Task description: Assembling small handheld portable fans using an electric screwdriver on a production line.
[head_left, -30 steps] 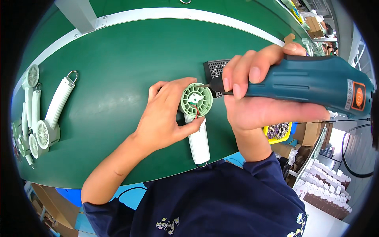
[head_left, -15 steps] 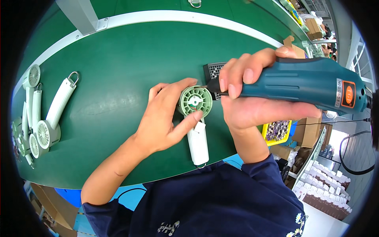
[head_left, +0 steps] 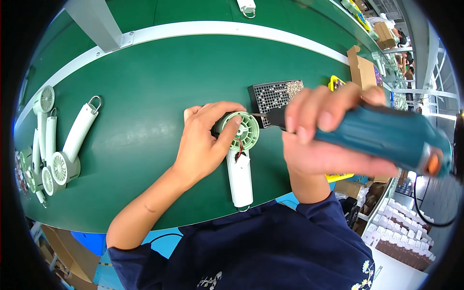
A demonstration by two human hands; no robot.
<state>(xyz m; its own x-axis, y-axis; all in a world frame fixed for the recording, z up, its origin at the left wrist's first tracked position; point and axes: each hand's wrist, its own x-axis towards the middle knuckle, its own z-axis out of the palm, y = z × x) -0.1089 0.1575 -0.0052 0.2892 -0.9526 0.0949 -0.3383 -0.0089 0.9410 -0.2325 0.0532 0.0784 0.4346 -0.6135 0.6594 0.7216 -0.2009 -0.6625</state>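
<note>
A handheld fan (head_left: 239,181) with a white handle and a round pale-green head lies on the green table in front of me. My left hand (head_left: 200,137) grips the head from the left, its thumb over the ribbed opening. Thin red and dark wires (head_left: 238,149) show where head and handle meet. My right hand (head_left: 316,121) is wrapped round a teal electric screwdriver (head_left: 377,135), held nearly level and blurred. Its bit points left, close to the head's upper right rim; I cannot tell whether it touches.
Behind the screwdriver sits a black perforated tray (head_left: 273,94) with small screws. Several green and white fans (head_left: 79,130) lie at the left. A yellow bin (head_left: 337,82) and a cardboard box (head_left: 362,70) stand at the right. A white rail (head_left: 193,29) crosses the far side.
The screwdriver has moved right and slightly down, uncovering more of the tray. My left thumb has shifted from the head's lower rim up over its opening, and the wires show more.
</note>
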